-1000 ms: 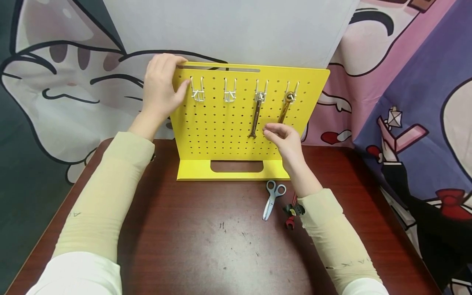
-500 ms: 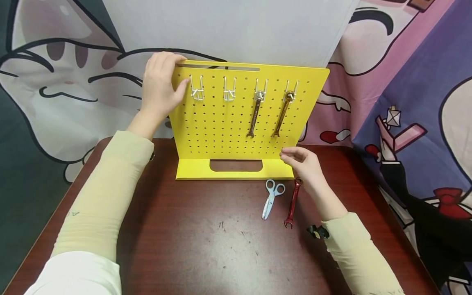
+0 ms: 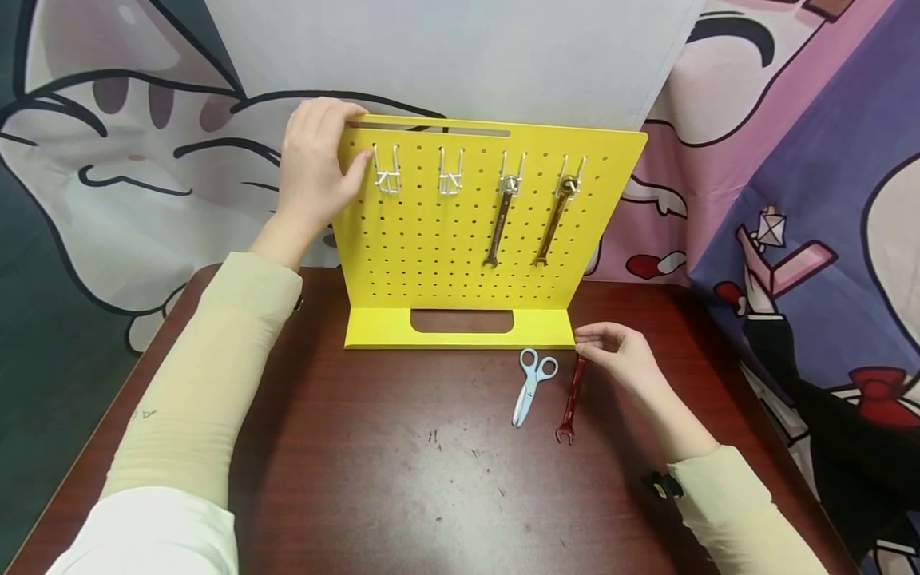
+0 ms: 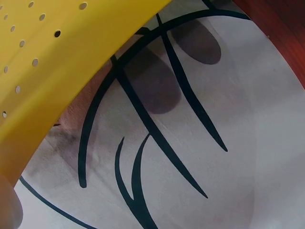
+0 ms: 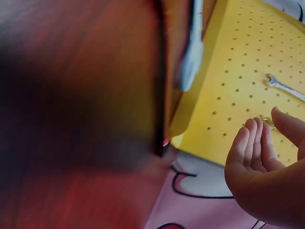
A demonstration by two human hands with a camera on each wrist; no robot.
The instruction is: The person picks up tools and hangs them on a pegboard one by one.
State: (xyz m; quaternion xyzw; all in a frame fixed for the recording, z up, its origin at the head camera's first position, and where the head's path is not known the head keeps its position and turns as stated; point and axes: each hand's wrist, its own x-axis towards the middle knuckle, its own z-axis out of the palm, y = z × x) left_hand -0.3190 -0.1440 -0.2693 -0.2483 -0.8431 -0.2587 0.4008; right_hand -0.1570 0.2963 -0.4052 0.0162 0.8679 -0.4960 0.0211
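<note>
My left hand grips the upper left corner of a yellow pegboard, thumb in front and fingers over the edge. Two open-end wrenches hang from its right-hand hooks: a silver wrench and a brass-toned wrench. Low at the board's right base corner is my right hand, its fingertips at the upper end of a red wrench lying on the table. In the right wrist view the fingers are loosely bent, thumb apart, with nothing between them. Pale blue scissors lie left of the red wrench.
Two white wire hooks, the left hook and its neighbour, hold nothing. The board's base rests on a dark red-brown table. Printed cartoon cloth hangs behind, with a white panel above.
My right hand has moved down and right, from beside the brass-toned wrench to the red wrench's upper end. The left hand stays on the board's corner.
</note>
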